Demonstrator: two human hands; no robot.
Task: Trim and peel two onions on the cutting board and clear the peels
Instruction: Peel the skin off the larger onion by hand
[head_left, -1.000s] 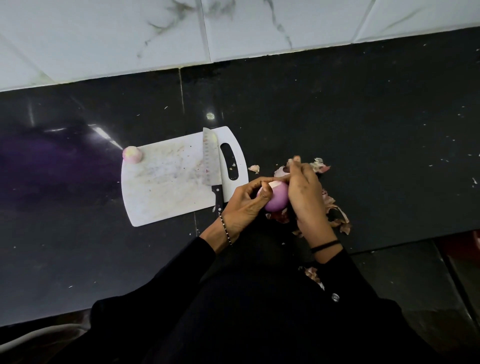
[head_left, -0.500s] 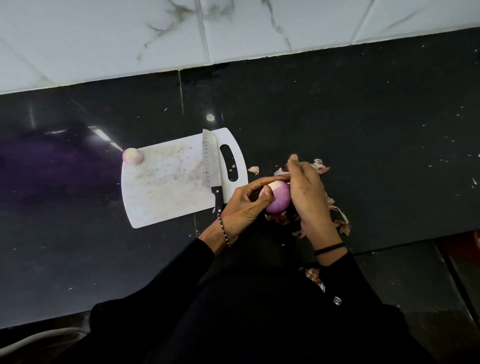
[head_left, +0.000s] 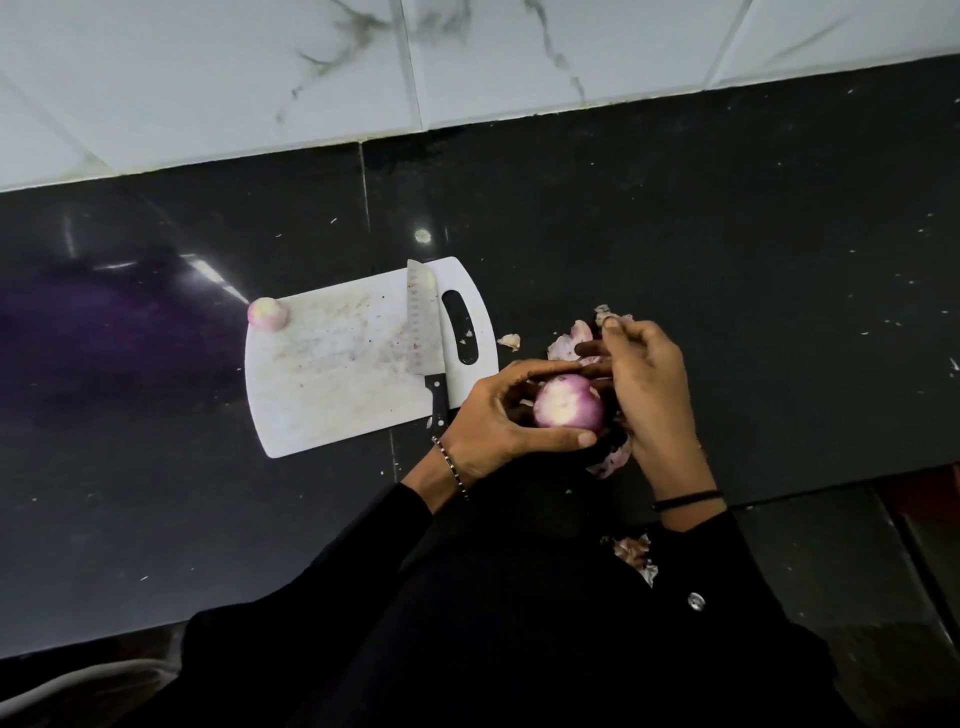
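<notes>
My left hand (head_left: 498, 415) grips a purple onion (head_left: 569, 402) just right of the white cutting board (head_left: 332, 374), its pale cut end facing up. My right hand (head_left: 644, 384) lies against the onion's right side with its fingers curled; whether they pinch a strip of skin I cannot tell. A second peeled onion (head_left: 267, 314) sits at the board's far left corner. The knife (head_left: 425, 332) lies on the board beside the handle slot, blade pointing away from me. Loose peels (head_left: 569, 340) are scattered on the counter under and behind my hands.
The black counter (head_left: 727, 260) runs to a white marble-tiled wall (head_left: 467, 62) at the back. One small peel scrap (head_left: 510, 341) lies right of the board. More peel (head_left: 636, 556) rests on my dark sleeve near the counter's front edge.
The left hand has turned the onion so its pale cut end shows more. The right hand's fingers have lifted off the onion's top and shifted right.
</notes>
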